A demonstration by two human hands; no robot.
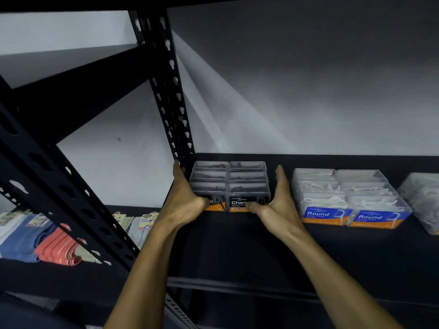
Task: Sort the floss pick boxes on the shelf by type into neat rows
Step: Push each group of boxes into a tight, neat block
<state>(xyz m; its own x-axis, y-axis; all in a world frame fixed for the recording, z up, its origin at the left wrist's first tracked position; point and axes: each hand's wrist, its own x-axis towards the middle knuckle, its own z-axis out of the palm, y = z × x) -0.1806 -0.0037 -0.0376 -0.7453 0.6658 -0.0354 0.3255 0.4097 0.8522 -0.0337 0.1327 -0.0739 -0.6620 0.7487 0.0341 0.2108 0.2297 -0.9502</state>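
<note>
Upright post (177,115) beside left hand (183,200), perhaps touching.

There is only one view, from the camera on my head. It looks forward and a little down into the shelf (237,252), with my two forearms reaching away from the bottom edge. The wide lens bends the black upright post (171,91) at the left. The camera is close, about one arm's reach from the boxes (231,184). The wall behind fills the upper half.
</note>
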